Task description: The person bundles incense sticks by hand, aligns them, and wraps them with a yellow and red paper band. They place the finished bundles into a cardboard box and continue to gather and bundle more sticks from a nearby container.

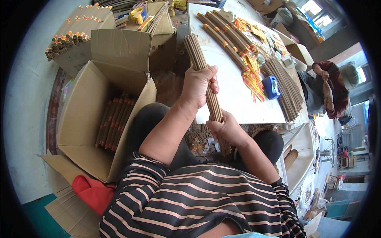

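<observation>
A bundle of thin brown incense sticks [214, 104] slants in front of me, its upper end over the edge of the white table [222, 87]. My left hand [199, 85] is closed round its upper part. Lower down, my right hand [229, 129] grips the same bundle, whose bottom end hangs above my lap. To the right on the table lie loose incense sticks [282, 87], a blue tape dispenser [271, 87] and a pile of red and yellow paper strips [254, 77]. Wrapped bundles [226, 35] with red and yellow bands rest farther back.
An open cardboard box [81, 107] at my left holds several wrapped bundles [115, 121]. Behind it, more bundles [69, 39] are stacked on a carton. A red cloth [94, 193] hangs by the box. Beyond the table's right side, another person [331, 85] has both hands raised together.
</observation>
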Demonstrator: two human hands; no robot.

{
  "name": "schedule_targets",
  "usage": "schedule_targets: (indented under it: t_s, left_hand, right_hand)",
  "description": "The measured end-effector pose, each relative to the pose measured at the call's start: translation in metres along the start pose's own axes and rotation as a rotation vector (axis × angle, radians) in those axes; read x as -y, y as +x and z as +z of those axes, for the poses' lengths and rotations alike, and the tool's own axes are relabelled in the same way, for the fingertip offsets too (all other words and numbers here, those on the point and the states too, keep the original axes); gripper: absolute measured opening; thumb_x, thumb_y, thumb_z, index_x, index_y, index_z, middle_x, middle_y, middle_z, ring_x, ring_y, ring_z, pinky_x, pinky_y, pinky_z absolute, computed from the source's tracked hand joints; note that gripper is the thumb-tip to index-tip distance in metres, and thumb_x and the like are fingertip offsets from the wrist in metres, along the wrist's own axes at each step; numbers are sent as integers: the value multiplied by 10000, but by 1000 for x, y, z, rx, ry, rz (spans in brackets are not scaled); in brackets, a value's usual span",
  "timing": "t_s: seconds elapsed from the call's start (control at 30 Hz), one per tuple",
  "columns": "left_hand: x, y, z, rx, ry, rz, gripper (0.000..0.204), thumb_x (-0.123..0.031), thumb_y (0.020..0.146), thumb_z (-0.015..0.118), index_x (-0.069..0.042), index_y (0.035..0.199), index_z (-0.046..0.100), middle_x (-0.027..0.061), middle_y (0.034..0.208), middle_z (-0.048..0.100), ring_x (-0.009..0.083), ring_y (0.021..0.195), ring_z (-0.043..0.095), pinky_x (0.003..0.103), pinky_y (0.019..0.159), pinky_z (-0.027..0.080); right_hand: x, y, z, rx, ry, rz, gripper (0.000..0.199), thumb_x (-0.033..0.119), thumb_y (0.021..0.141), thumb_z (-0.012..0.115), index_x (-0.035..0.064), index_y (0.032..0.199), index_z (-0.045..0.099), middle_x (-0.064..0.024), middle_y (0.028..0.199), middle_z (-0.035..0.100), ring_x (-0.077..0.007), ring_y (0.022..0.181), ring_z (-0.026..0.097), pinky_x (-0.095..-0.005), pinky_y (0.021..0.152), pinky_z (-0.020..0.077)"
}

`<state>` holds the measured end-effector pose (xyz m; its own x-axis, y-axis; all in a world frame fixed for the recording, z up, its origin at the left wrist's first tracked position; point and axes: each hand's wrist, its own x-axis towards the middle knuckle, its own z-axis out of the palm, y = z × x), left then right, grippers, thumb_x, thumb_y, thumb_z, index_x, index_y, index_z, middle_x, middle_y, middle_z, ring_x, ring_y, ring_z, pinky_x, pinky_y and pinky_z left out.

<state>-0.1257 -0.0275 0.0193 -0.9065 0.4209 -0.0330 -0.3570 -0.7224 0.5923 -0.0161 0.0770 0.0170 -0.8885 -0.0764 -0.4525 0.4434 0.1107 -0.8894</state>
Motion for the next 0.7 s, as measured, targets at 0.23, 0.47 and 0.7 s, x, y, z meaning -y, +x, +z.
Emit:
schedule_targets:
  t_s: [0.23, 0.47, 0.7]
  left_hand:
    - [-14, -29, 73, 193, 386, 340, 175, -69, 800, 664, -38, 840, 496, 20, 641, 540, 73, 546, 524, 226, 503, 451]
    - [16, -7, 98, 390, 777, 449, 305, -165, 764, 721, -20, 956, 534, 46, 759, 599, 87, 735, 551, 264, 705, 479]
    - [30, -1, 87, 308, 860, 336, 256, -153, 776, 695, -18, 921, 532, 37, 748, 586, 91, 714, 520, 272, 696, 471]
  right_hand:
    - [19, 1, -16, -246, -106, -382, 178, 80, 784, 656, -1, 913, 564, 9, 783, 583, -62, 719, 535, -231, 626, 449]
    - [42, 9, -44, -404, -38, -815, 268, 87, 830, 624, 9, 1061, 513, -66, 957, 562, -139, 899, 541, -290, 753, 468]
    - [19, 25, -51, -348, 41, -643, 264, 64, 846, 601, 25, 1078, 482, -78, 1001, 541, -152, 929, 520, -312, 764, 459]
